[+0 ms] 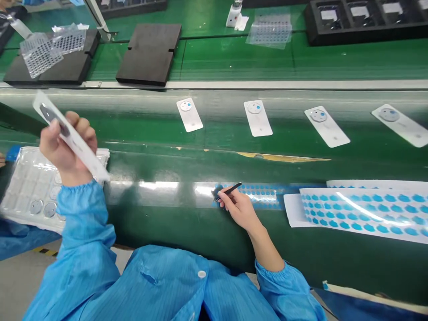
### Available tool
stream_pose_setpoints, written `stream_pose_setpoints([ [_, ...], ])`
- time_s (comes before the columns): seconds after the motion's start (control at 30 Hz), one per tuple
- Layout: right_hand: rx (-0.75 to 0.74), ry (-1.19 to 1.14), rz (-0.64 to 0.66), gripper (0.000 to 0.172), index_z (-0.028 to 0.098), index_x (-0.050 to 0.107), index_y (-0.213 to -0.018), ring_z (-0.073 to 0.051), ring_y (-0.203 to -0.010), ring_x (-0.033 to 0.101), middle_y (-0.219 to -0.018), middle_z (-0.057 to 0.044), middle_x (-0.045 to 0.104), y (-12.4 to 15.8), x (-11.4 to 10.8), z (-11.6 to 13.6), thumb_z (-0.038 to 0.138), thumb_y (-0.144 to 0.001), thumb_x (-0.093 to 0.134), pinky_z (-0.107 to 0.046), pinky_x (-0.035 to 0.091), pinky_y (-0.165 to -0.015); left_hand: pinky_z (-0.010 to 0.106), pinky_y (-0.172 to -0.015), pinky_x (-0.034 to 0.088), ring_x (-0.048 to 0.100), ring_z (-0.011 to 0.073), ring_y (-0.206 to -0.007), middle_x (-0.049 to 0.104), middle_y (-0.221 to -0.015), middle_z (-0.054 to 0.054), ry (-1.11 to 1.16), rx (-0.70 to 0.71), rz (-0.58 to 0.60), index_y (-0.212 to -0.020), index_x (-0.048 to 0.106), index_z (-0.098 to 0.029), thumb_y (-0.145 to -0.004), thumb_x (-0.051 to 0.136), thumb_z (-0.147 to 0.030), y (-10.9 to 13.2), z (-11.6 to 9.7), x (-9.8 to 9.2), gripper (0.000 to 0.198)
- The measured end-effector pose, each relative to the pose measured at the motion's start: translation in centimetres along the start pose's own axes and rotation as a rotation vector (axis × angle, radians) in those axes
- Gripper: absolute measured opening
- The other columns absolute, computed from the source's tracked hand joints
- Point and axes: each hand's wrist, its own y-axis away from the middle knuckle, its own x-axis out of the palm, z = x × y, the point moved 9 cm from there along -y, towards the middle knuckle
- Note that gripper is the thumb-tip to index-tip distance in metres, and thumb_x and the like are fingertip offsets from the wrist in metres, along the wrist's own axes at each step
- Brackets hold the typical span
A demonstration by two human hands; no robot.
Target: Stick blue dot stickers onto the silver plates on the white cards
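My left hand (pixel 72 147), raised at the left, grips a white rectangular panel (pixel 83 151) by its edges. The panel is tilted and bears a dark round part near its upper end. Lower and near the middle, my right hand (pixel 237 207) is closed around slim black tweezers (pixel 230 190), their tip pointing left. Beneath that hand lies a clear strip with small blue dot stickers (pixel 261 191) on the green work surface. Four-cornered white panels like the held one, such as this panel (pixel 190 115), lie in a row beyond, each with a round disc.
Sheets of blue stickers (pixel 364 209) lie at the right. A clear tray (pixel 30 187) with round discs stands at the left. Past the metal rail (pixel 234 84) are black foam blocks (pixel 149 53), perforated plastic sheets (pixel 270 29) and a black compartment tray (pixel 368 38).
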Motion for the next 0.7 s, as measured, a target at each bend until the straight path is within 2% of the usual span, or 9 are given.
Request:
stream_pose_setpoints([
  [0.07, -0.003, 0.003, -0.001, 0.045, 0.020, 0.066, -0.097, -0.019, -0.058, 0.065, -0.069, -0.003, 0.069, 0.0, 0.1, -0.2, 0.065, -0.102, 0.058, -0.034, 0.055, -0.059, 0.013, -0.043, 0.032, 0.032, 0.0055, -0.052, 0.042, -0.063, -0.005, 0.178, -0.070, 0.191, -0.077, 0.061, -0.020, -0.079, 0.074, -0.028, 5.9, 1.1, 2.1, 0.015],
  [0.13, -0.004, 0.003, 0.008, 0.046, 0.020, 0.067, -0.097, -0.019, -0.058, 0.065, -0.069, -0.003, 0.070, 0.0, 0.1, -0.3, 0.065, -0.101, 0.059, -0.034, 0.055, -0.060, 0.017, -0.047, 0.045, 0.046, 0.0085, -0.057, 0.050, -0.066, -0.002, 0.172, -0.259, 0.279, -0.073, 0.065, -0.021, -0.065, 0.085, -0.031, 10.9, 4.3, 2.9, 0.024],
  [0.2, -0.002, -0.002, 0.015, 0.046, 0.020, 0.068, -0.096, -0.018, -0.057, 0.064, -0.070, -0.003, 0.070, 0.0, 0.2, -0.4, 0.065, -0.101, 0.060, -0.033, 0.054, -0.059, 0.028, -0.061, 0.060, 0.064, 0.0167, -0.070, 0.065, -0.079, 0.005, 0.047, -0.459, 0.282, -0.079, 0.072, -0.020, -0.070, 0.087, -0.040, 14.8, 8.3, 2.7, 0.027],
  [0.27, 0.003, -0.014, 0.013, 0.046, 0.020, 0.069, -0.095, -0.018, -0.058, 0.065, -0.070, -0.003, 0.071, -0.1, 0.2, -0.4, 0.066, -0.100, 0.062, -0.032, 0.054, -0.058, 0.036, -0.069, 0.065, 0.073, 0.0240, -0.077, 0.073, -0.091, 0.011, -0.064, -0.635, 0.274, -0.091, 0.077, -0.016, -0.078, 0.083, -0.046, 17.9, 11.9, 2.2, 0.033],
  [0.37, 0.012, -0.047, 0.004, 0.047, 0.020, 0.069, -0.094, -0.017, -0.058, 0.065, -0.070, -0.004, 0.071, -0.2, 0.1, -0.5, 0.066, -0.097, 0.065, -0.031, 0.053, -0.056, 0.039, -0.068, 0.067, 0.077, 0.0268, -0.073, 0.078, -0.103, 0.015, -0.082, -0.784, 0.251, -0.107, 0.075, -0.013, -0.080, 0.083, -0.040, 20.9, 15.4, 2.0, 0.040],
  [0.43, 0.018, -0.083, -0.004, 0.048, 0.019, 0.069, -0.092, -0.017, -0.057, 0.065, -0.069, -0.004, 0.071, -0.2, 0.0, -0.5, 0.067, -0.095, 0.068, -0.030, 0.052, -0.053, 0.040, -0.070, 0.067, 0.078, 0.0271, -0.074, 0.078, -0.110, 0.014, -0.050, -0.810, 0.245, -0.118, 0.071, -0.015, -0.078, 0.084, -0.033, 22.2, 16.4, 2.2, 0.046],
  [0.53, 0.019, -0.156, -0.039, 0.051, 0.020, 0.067, -0.088, -0.018, -0.054, 0.065, -0.065, -0.004, 0.070, 0.0, -0.1, 0.5, 0.070, -0.093, 0.069, -0.029, 0.050, -0.047, 0.041, -0.077, 0.068, 0.080, 0.0283, -0.081, 0.078, -0.117, 0.016, -0.021, -0.822, 0.301, -0.129, 0.065, -0.017, -0.078, 0.084, -0.026, 24.0, 17.3, 3.3, 0.056],
  [0.63, -0.004, -0.285, -0.098, 0.046, 0.021, 0.065, -0.087, -0.018, -0.052, 0.065, -0.064, -0.003, 0.069, 1.0, 0.3, 2.9, 0.065, -0.096, 0.068, -0.029, 0.051, -0.046, 0.044, -0.081, 0.067, 0.081, 0.0315, -0.088, 0.078, -0.118, 0.018, -0.025, -0.823, 0.365, -0.125, 0.064, -0.015, -0.079, 0.084, -0.028, 25.8, 17.7, 4.6, 0.052],
  [0.7, -0.019, -0.406, -0.127, 0.039, 0.021, 0.066, -0.087, -0.017, -0.052, 0.065, -0.063, -0.003, 0.069, 1.8, 1.1, 5.0, 0.058, -0.098, 0.070, -0.028, 0.052, -0.045, 0.043, -0.080, 0.067, 0.081, 0.0326, -0.087, 0.079, -0.110, 0.017, -0.052, -0.833, 0.388, -0.118, 0.065, -0.015, -0.079, 0.084, -0.030, 27.0, 17.8, 5.5, 0.045],
])
